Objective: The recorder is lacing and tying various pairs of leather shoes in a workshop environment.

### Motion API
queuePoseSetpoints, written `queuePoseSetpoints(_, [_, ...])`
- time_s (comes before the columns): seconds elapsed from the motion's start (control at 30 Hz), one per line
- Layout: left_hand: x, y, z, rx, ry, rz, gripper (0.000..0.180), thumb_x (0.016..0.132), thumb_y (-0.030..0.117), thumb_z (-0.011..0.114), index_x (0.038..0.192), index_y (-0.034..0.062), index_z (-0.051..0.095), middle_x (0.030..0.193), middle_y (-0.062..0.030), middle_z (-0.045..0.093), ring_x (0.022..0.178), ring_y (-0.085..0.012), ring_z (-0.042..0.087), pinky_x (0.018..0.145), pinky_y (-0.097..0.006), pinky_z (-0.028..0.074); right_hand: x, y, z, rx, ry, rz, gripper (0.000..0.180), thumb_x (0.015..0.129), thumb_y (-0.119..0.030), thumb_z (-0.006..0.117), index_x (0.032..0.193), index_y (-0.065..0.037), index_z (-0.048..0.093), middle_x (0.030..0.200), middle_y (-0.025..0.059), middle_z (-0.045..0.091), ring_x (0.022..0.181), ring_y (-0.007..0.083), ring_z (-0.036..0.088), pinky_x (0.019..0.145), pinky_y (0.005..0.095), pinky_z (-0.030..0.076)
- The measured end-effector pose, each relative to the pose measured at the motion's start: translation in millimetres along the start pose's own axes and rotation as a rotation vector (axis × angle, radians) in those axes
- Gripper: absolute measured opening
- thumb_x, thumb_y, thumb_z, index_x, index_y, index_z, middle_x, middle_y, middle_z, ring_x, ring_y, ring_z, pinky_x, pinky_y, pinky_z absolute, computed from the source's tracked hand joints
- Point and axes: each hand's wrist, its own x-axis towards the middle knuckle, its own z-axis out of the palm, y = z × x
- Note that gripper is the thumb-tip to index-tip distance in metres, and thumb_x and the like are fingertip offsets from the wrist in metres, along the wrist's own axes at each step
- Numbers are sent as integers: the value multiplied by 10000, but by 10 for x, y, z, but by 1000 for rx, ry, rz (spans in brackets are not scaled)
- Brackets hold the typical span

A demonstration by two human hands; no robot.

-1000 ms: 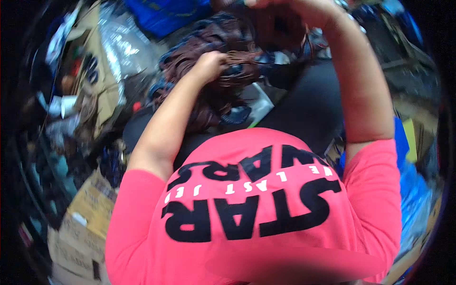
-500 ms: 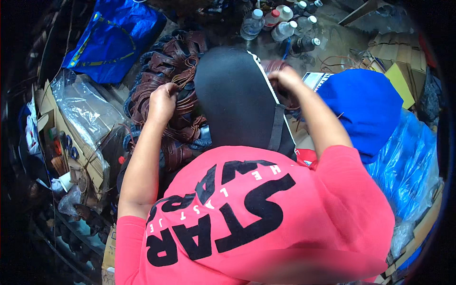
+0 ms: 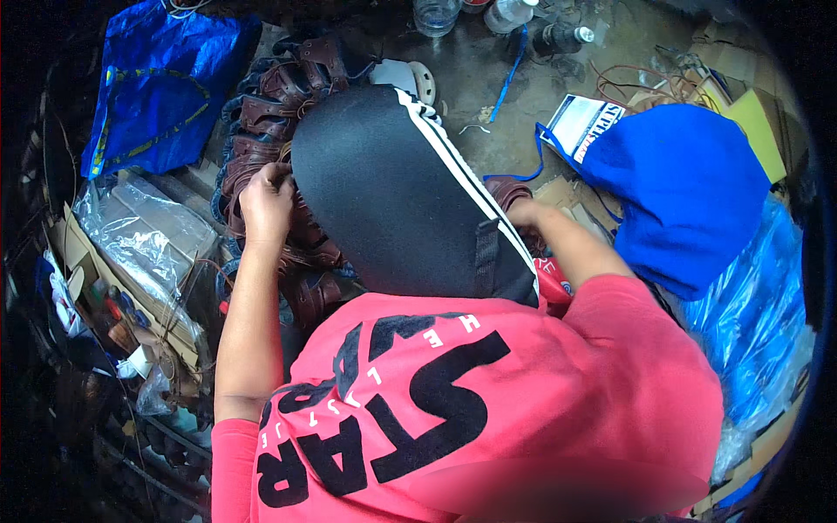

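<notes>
Two bare hands flank a black-clad thigh point(image 3: 384, 183), seen from my remote post. The left hand point(image 3: 268, 202) curls its fingers at a heap of brown leather lace-up shoe uppers point(image 3: 266, 116); the right hand point(image 3: 529, 213) touches one separate brown leather piece point(image 3: 508, 190) beyond the thigh. I cannot tell whether either grips. I judge the leather light, pliable and sturdy, best held by its edge. Four bottles point(image 3: 510, 15), one shiny blue bag point(image 3: 157, 105) and one blue cloth point(image 3: 676, 192) surround them; overlapping uppers defy counting.

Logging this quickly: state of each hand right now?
Left hand: curled at the brown leather pieces; grip unclear.
Right hand: by another brown piece, fingers mostly hidden; cannot tell.
</notes>
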Motion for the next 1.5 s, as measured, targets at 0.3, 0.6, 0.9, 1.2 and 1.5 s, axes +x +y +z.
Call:
queuePoseSetpoints(0.3, [-41, 1, 72, -62, 13, 27, 107, 712, 18, 594, 818, 16, 601, 782, -155, 608, 760, -301, 603, 687, -337, 463, 455, -878, -1510, 20, 941, -87, 537, 778, -341, 593, 1261, -153, 451, 1279, 176, 440, 1116, 294, 486, 938, 381, 394])
queuePoseSetpoints(0.6, [42, 64, 67, 38, -65, 63, 95, 711, 62, 590, 784, 4, 569, 735, -178, 562, 710, -330, 573, 639, -345, 444, 949, -1271, -1198, 152, 990, 58, 532, 797, -294, 573, 1285, -155, 415, 1385, 132, 266, 1123, 341, 455, 949, 387, 384])
queuePoseSetpoints(0.9, [22, 3, 173, 20, -75, 43, 212, 707, 0, 528, 915, 41, 547, 809, -198, 579, 797, -376, 567, 695, -409, 445, 355, -316, -551, 334, 959, -336, 175, 703, -172, 662, 849, -76, 679, 755, 85, 665, 708, 174, 638, 674, 290, 487])
queuePoseSetpoints(1.2, [-45, 20, 237, 10, -67, 111, 261, 691, -28, 496, 940, 50, 509, 843, -229, 577, 835, -408, 553, 709, -457, 433, -70, -74, -47, -543, 401, -430, 168, 691, -276, 608, 778, -173, 708, 815, 77, 661, 746, 228, 626, 702, 333, 486])
queuePoseSetpoints(1.5, [-69, -70, 240, 3, -117, 119, 350, 730, 12, 511, 1073, 77, 528, 919, -251, 574, 893, -396, 558, 749, -414, 443, -1080, -249, -905, 464, 1033, -675, 147, 777, -74, 503, 811, -70, 646, 785, 40, 641, 751, 139, 582, 712, 278, 451])
